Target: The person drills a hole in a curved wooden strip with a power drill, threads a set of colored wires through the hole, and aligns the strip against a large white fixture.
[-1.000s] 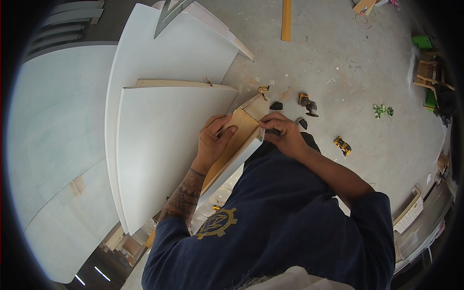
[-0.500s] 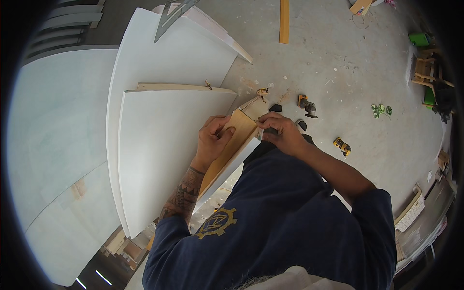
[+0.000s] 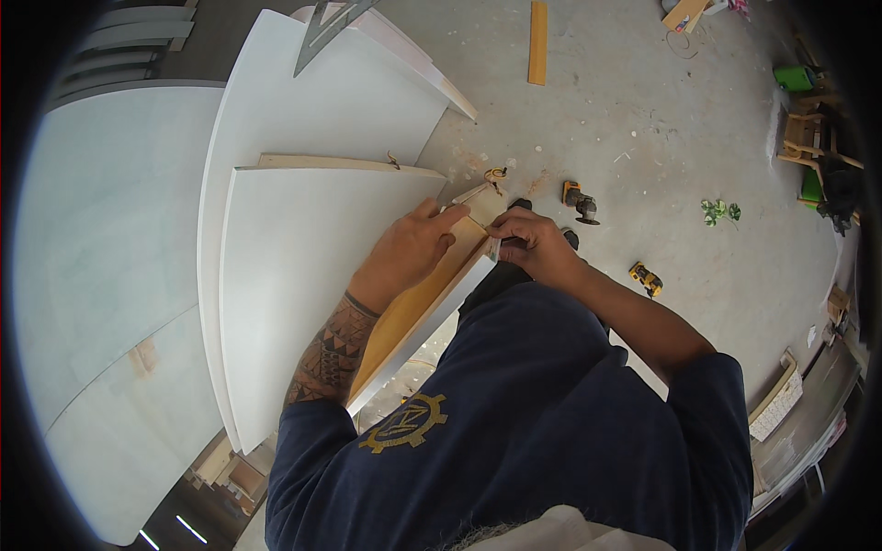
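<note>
A long wooden piece with a yellow-brown face (image 3: 393,319) and a white edge strip (image 3: 424,329) lies slantwise before me, against my body. My left hand (image 3: 404,254) is over its far part, index finger stretched toward the far end and thumb bent beneath. At that far corner my right hand (image 3: 536,244) is closed in a pinch; whatever is between the fingertips is too small or hidden to name. Beyond the fingers, a pale end piece (image 3: 480,199) shows, with a yellowish cord-like bit (image 3: 496,174) near its tip.
Large white panels (image 3: 322,275) lean in layers on the left, with a metal triangular frame (image 3: 322,37) above. Across the concrete floor lie an angle grinder (image 3: 581,202), another yellow-black power tool (image 3: 646,278), a leafy sprig (image 3: 720,212) and a wooden strip (image 3: 537,46).
My left hand has slid up the board toward its far end, and its index finger has stretched out. The right hand keeps its pinch at the corner.
</note>
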